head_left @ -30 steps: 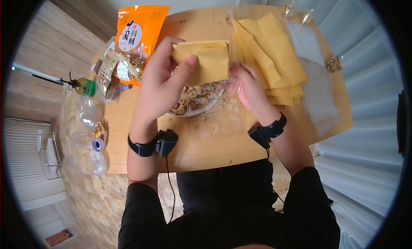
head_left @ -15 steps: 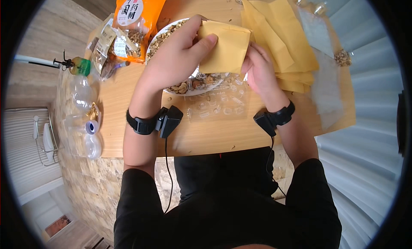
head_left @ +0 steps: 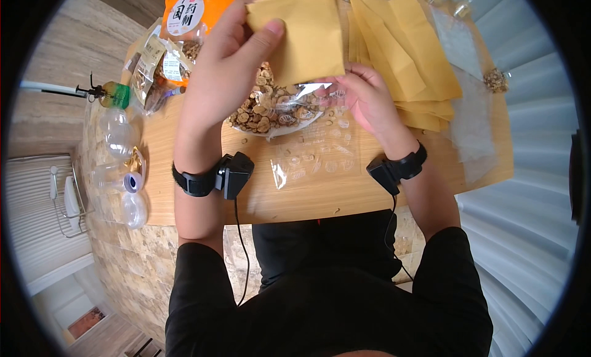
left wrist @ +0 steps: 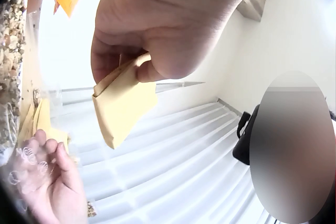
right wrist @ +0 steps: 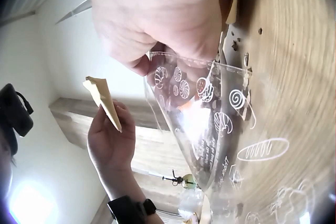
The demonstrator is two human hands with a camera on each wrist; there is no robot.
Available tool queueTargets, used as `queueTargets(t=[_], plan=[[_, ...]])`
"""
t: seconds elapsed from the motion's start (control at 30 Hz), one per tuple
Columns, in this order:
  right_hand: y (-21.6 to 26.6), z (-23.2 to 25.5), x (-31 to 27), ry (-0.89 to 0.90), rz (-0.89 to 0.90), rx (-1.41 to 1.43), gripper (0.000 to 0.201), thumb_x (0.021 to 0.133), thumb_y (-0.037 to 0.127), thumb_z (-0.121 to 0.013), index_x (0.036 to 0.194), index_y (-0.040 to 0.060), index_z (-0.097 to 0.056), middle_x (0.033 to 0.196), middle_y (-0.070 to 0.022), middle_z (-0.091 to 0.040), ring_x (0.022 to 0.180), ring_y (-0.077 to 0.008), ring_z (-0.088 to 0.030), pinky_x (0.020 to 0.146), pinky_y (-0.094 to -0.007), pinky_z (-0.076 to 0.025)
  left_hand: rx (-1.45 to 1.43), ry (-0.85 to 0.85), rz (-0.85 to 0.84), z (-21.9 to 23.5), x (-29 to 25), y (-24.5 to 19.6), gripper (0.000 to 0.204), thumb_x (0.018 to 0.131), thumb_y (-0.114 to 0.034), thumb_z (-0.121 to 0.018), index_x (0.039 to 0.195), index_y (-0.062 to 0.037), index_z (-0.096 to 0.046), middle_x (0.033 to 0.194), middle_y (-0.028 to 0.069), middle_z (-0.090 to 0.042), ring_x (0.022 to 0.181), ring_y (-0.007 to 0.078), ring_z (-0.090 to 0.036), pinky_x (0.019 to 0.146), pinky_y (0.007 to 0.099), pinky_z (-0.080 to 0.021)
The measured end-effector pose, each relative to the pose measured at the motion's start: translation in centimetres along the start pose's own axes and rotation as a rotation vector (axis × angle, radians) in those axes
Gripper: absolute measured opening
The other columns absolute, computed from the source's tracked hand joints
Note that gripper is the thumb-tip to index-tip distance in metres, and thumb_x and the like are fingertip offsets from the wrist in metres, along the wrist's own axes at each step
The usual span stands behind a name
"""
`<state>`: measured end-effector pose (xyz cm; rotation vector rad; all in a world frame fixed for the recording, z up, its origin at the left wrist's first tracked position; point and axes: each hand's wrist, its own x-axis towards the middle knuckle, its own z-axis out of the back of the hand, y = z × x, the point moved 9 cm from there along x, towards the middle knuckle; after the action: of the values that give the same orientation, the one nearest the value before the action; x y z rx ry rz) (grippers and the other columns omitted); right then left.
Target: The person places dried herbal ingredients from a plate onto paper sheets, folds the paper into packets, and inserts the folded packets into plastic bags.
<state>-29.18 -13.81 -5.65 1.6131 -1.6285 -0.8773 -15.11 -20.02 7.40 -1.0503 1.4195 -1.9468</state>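
The left hand [head_left: 225,68] grips a folded yellow paper packet [head_left: 305,40], thumb on its near face, above a plate [head_left: 274,133] of dried slices. In the left wrist view the packet [left wrist: 123,103] is pinched between thumb and fingers. The right hand [head_left: 372,108] pinches the edge of a clear plastic bag with white printed drawings [head_left: 320,144]. In the right wrist view the right hand [right wrist: 157,19] holds the rim of this bag [right wrist: 220,121], which stands partly spread above the table. The packet and the bag are apart there.
An orange printed bag [head_left: 212,6] and clear packs [head_left: 148,64] lie at the back left. Yellow paper envelopes [head_left: 418,61] are piled at the right beside translucent sheets [head_left: 471,129]. A green spray bottle [head_left: 116,95] and clear containers [head_left: 132,210] line the left edge.
The left hand has raised the packet away from the right hand, and its fingers have come off the packet. The right hand now pinches the clear bag, lifting its upper edge.
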Motion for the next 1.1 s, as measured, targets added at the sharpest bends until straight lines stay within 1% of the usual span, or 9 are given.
queueTargets(t=[0.03, 0.07, 0.13, 0.27, 0.33, 0.57, 0.73, 0.83, 1.1], plan=[[-0.2, 0.1, -0.1, -0.018, -0.020, 0.048, 0.017, 0.093, 0.012, -0.055, 0.099, -0.0020, -0.062, 0.093, -0.0118, -0.067, 0.083, -0.0180, -0.065, 0.070, -0.0321, -0.056, -0.031, 0.009, -0.015, -0.7, -0.2, -0.3, 0.020, 0.095, -0.016, -0.056, 0.108, -0.0014, -0.054, 0.087, -0.0002, -0.060, 0.079, 0.0038, -0.052, 0.067, 0.0209, -0.042], [-0.5, 0.3, 0.0, -0.019, -0.021, 0.049, 0.017, 0.093, 0.012, -0.055, 0.099, -0.0020, -0.062, 0.093, -0.0118, -0.067, 0.083, -0.0180, -0.065, 0.070, -0.0321, -0.056, -0.032, 0.009, -0.013, -0.6, -0.3, -0.4, 0.020, 0.095, -0.016, -0.056, 0.108, -0.0014, -0.054, 0.087, -0.0002, -0.060, 0.079, 0.0038, -0.052, 0.067, 0.0209, -0.042], [-0.5, 0.7, 0.2, 0.038, 0.064, 0.195, 0.016, 0.092, 0.012, -0.055, 0.098, -0.0023, -0.062, 0.094, -0.0124, -0.067, 0.083, -0.0163, -0.065, 0.070, -0.0303, -0.055, 0.040, 0.312, 0.080, -3.0, -1.1, 0.3, 0.018, 0.095, -0.016, -0.056, 0.105, -0.0019, -0.054, 0.086, -0.0006, -0.060, 0.077, 0.0022, -0.050, 0.064, 0.0208, -0.042], [-0.1, -0.1, 0.2, 0.172, 0.000, 0.245, 0.016, 0.093, 0.011, -0.053, 0.096, -0.0030, -0.061, 0.095, -0.0138, -0.067, 0.085, -0.0159, -0.065, 0.071, -0.0286, -0.053, 0.210, 0.601, 0.068, -4.9, -2.6, -0.2, 0.024, 0.095, -0.015, -0.056, 0.114, -0.0007, -0.052, 0.092, 0.0016, -0.059, 0.083, 0.0069, -0.054, 0.071, 0.0230, -0.044], [0.7, -0.2, -0.1, 0.069, 0.041, 0.211, 0.017, 0.094, 0.011, -0.050, 0.095, -0.0033, -0.060, 0.095, -0.0151, -0.066, 0.086, -0.0173, -0.065, 0.075, -0.0282, -0.053, 0.353, 0.618, 0.036, -5.0, -2.5, -0.6, 0.024, 0.095, -0.016, -0.056, 0.112, -0.0003, -0.053, 0.092, 0.0022, -0.059, 0.082, 0.0072, -0.053, 0.071, 0.0230, -0.044], [0.1, 0.2, 0.1, 0.131, 0.018, 0.286, 0.019, 0.096, 0.010, -0.045, 0.094, -0.0030, -0.058, 0.097, -0.0156, -0.066, 0.088, -0.0191, -0.064, 0.080, -0.0300, -0.054, 0.242, 0.629, 0.137, -5.0, -2.4, 1.7, 0.022, 0.095, -0.014, -0.056, 0.112, -0.0012, -0.053, 0.092, 0.0011, -0.058, 0.084, 0.0058, -0.052, 0.070, 0.0230, -0.044], [0.4, -0.5, 0.0, 0.146, 0.020, 0.324, 0.019, 0.096, 0.011, -0.044, 0.095, -0.0012, -0.058, 0.096, -0.0140, -0.066, 0.086, -0.0166, -0.064, 0.075, -0.0271, -0.053, 0.192, 0.651, 0.132, -4.9, -2.4, 2.1, 0.021, 0.094, -0.012, -0.056, 0.113, -0.0017, -0.052, 0.093, -0.0008, -0.058, 0.084, 0.0046, -0.052, 0.070, 0.0222, -0.044], [0.2, -0.4, 0.0, 0.180, 0.005, 0.315, 0.020, 0.096, 0.012, -0.044, 0.096, -0.0008, -0.059, 0.095, -0.0122, -0.066, 0.086, -0.0152, -0.064, 0.074, -0.0263, -0.053, 0.026, 0.600, 0.214, -4.8, -2.4, 2.7, 0.020, 0.094, -0.016, -0.057, 0.109, -0.0024, -0.054, 0.081, -0.0016, -0.057, 0.070, 0.0029, -0.048, 0.059, 0.0203, -0.040], [0.3, 0.5, 0.0, 0.056, 0.021, 0.089, 0.015, 0.095, 0.016, -0.052, 0.096, 0.0026, -0.060, 0.092, -0.0066, -0.065, 0.080, -0.0107, -0.063, 0.062, -0.0215, -0.053, -0.033, 0.544, 0.206, -4.0, -2.0, 3.0, 0.023, 0.095, -0.012, -0.054, 0.116, -0.0015, -0.051, 0.095, -0.0006, -0.060, 0.085, 0.0043, -0.055, 0.072, 0.0206, -0.045]])
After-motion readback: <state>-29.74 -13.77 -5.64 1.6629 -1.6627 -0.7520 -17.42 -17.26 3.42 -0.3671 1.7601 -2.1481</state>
